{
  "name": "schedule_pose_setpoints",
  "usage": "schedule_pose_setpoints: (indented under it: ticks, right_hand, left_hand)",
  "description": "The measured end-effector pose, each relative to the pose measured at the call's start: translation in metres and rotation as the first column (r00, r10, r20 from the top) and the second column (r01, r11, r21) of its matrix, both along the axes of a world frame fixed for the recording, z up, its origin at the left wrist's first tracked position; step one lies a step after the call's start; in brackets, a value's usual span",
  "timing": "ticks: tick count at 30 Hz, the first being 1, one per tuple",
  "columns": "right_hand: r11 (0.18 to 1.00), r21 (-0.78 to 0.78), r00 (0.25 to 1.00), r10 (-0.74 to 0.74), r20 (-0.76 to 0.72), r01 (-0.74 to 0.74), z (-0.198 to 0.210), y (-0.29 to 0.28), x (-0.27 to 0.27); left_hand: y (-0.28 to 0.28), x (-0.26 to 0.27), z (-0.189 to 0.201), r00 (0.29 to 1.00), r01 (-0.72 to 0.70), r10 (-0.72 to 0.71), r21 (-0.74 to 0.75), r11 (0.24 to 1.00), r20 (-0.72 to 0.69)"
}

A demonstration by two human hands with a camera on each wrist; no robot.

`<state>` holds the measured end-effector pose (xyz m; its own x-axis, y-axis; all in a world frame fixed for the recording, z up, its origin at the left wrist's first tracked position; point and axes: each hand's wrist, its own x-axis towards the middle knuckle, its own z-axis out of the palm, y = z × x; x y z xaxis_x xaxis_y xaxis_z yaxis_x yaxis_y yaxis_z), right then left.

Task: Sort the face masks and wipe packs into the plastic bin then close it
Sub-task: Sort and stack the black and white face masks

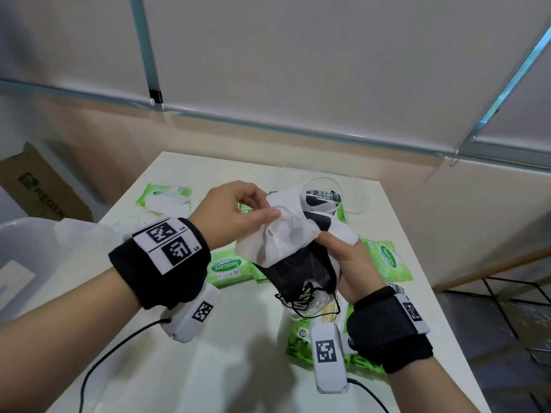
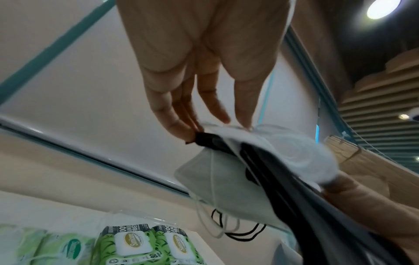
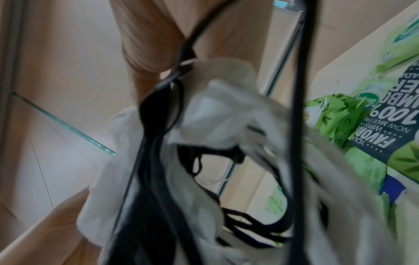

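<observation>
Because the masks (image 1: 293, 247) are thin, soft and nearly weightless, we judge that they will slump and slide apart unless the stack is pinched through all its layers. We hold them as a mixed white and black bundle above the table (image 1: 167, 347). The right hand (image 1: 347, 263) grips the bundle from below, fingers curled round its lower edge. The left hand (image 1: 238, 210) pinches the top edge, thumb on the white upper mask and fingers behind, as the left wrist view shows. Ear loops (image 1: 301, 296) hang loose beneath and could snag on the packs (image 1: 226, 268); we would gather them into the grip before moving.

The packs lie flat on the table, some under the bundle, others to the left and right. We expect them to be heavier, pliable and slick-skinned, so each is best taken across its width. The bin (image 1: 26, 234) stands at the left edge, well apart from the hands.
</observation>
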<state>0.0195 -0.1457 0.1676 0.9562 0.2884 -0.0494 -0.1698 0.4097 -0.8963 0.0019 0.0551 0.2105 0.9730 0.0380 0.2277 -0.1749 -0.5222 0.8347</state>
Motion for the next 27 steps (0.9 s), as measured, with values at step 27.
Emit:
schedule_pose_setpoints:
  ticks: [27]
  right_hand:
    - [0.990, -0.118, 0.996, -0.085, -0.021, 0.082, -0.005, -0.006, 0.005]
  left_hand:
    - [0.017, 0.005, 0.026, 0.937, -0.272, 0.261, 0.015, 0.962, 0.232]
